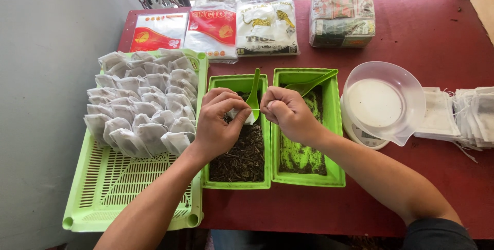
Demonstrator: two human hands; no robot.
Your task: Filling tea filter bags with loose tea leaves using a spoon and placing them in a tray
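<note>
Head view: white sachet [242, 114] pinched between left hand [218, 124], right hand [289, 113].

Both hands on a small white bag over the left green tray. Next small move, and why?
Probably set the bag down with the filled bags in the slotted tray. The left hand and right hand pinch its top over the tray of dark leaves, and the green spoon rests unused beside it, so filling looks done.

green tubs [237, 183]: 2 | green spoons [254, 91]: 2 | packets [213, 26]: 3
</note>
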